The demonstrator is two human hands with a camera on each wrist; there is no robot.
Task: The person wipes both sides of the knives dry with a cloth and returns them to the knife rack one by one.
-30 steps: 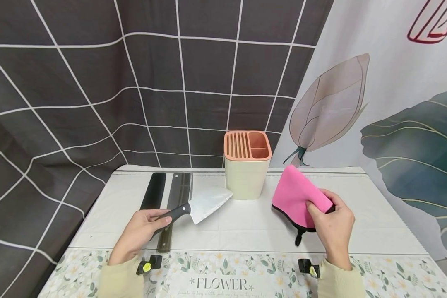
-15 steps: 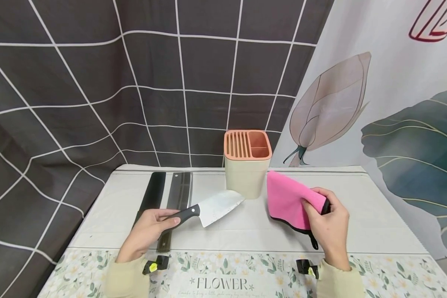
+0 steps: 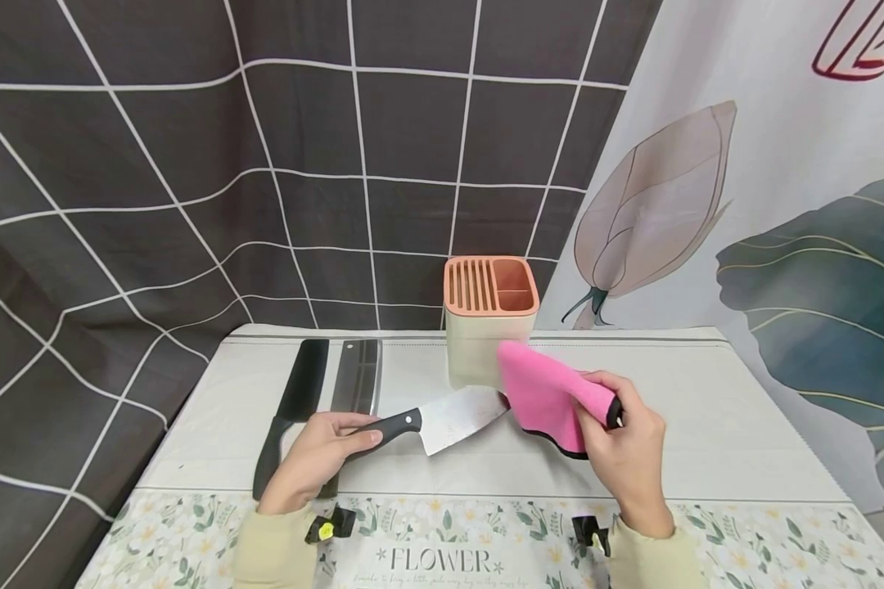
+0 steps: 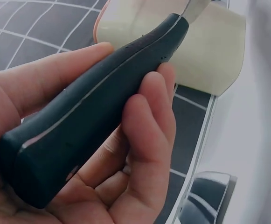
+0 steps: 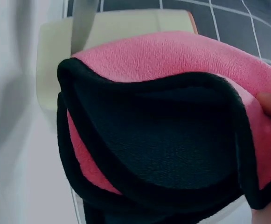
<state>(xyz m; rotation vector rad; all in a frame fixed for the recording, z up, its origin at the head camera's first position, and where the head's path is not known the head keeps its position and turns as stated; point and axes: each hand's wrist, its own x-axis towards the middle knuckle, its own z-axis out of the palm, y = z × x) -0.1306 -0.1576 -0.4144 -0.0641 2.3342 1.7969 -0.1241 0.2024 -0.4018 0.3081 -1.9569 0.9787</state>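
My left hand (image 3: 320,458) grips the black riveted handle of a kitchen knife (image 3: 460,417), its broad silver blade pointing right above the table. Close up in the left wrist view, fingers and thumb wrap the knife handle (image 4: 79,107). A folded pink cloth (image 3: 545,393) with black edging is pinched in my right hand (image 3: 626,446). The cloth's left edge meets or overlaps the blade tip in the head view. In the right wrist view, the cloth (image 5: 163,56) shows a dark underside, and part of the blade (image 5: 83,23) appears beyond it.
Behind the knife stands a cream knife holder (image 3: 475,352) with an orange slotted top. To the left lie a black-bladed knife (image 3: 305,380) and a grey cleaver (image 3: 355,376), partly hidden by my left hand. A dark gridded curtain (image 3: 412,131) hangs behind the table.
My left hand has moved the knife to the right. My right hand has brought the cloth left, closing the gap to the blade tip. The items on the table stay put.
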